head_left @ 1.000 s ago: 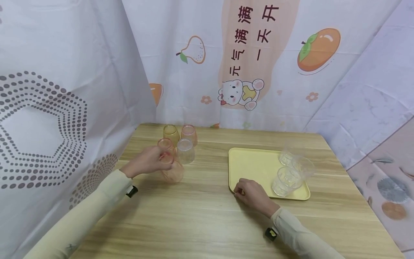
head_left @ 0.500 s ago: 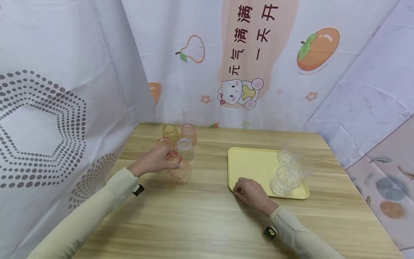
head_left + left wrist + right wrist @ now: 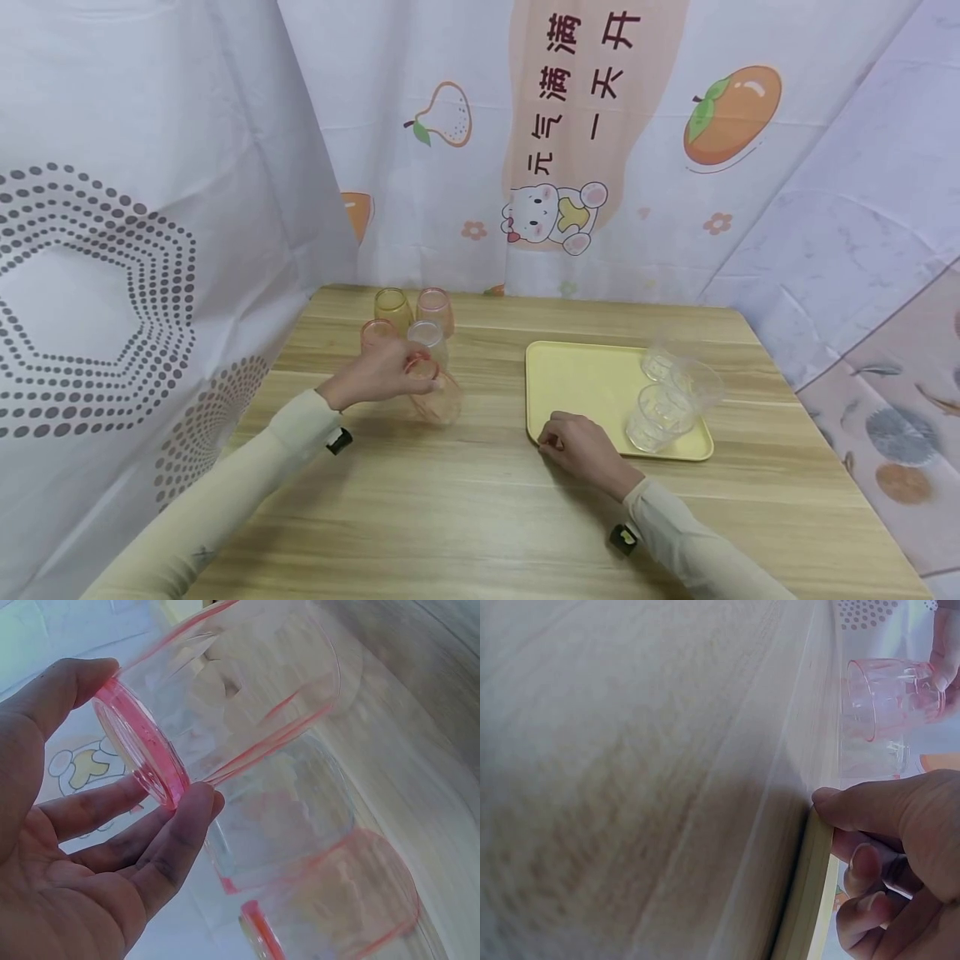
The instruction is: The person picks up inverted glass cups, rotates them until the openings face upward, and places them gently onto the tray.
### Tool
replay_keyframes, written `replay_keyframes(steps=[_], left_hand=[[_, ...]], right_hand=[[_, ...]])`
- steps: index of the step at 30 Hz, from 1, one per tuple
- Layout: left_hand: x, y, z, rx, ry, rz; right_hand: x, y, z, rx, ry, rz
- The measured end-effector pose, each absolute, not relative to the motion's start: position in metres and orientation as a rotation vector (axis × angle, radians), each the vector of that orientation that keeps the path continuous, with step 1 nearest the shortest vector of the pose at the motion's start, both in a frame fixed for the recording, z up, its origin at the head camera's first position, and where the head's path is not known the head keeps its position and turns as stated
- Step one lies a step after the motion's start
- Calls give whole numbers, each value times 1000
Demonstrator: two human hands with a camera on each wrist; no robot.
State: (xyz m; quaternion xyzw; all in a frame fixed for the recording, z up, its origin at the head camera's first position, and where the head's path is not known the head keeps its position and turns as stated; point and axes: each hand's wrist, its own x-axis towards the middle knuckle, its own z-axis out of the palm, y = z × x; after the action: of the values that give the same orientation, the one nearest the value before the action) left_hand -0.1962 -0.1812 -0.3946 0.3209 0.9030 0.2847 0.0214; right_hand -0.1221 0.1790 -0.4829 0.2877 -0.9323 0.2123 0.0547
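Printed cloth hangs on three sides: grey dot rings to my left, a pear, a persimmon and a cartoon animal [image 3: 557,218] straight ahead, marbled sheeting to my right. Below it lies a pale wooden worktop [image 3: 480,517].

Item, left hand [image 3: 378,375]: my thumb and fingers pinch the thick base of a pink tumbler [image 3: 437,398], which is tilted on its side with its mouth pointing away from my palm, toward the tray. The wrist view shows the base rim [image 3: 142,754] caught between thumb above and fingers below. It sits low over the worktop; whether it touches the wood I cannot tell.

Item, cluster behind that hand: an amber tumbler [image 3: 393,309], a second pink tumbler [image 3: 436,307], a clear tumbler [image 3: 428,340] and an orange-tinted tumbler [image 3: 375,332], standing close together near the back left corner.

Item, right hand [image 3: 583,444]: fingers curled, gripping the near left corner of a yellow tray [image 3: 577,383]; the thumb lies along the tray edge [image 3: 814,855].

Item, tray contents: three clear glasses [image 3: 671,396] grouped at its right end, the nearest one leaning.
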Motion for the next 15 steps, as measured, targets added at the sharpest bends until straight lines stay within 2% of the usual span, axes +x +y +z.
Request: replay_keyframes(steps=[15], left_hand=[[-196,-153,-398,945,2867,888]], right_hand=[[-121,181,-482,865,-2821,598]])
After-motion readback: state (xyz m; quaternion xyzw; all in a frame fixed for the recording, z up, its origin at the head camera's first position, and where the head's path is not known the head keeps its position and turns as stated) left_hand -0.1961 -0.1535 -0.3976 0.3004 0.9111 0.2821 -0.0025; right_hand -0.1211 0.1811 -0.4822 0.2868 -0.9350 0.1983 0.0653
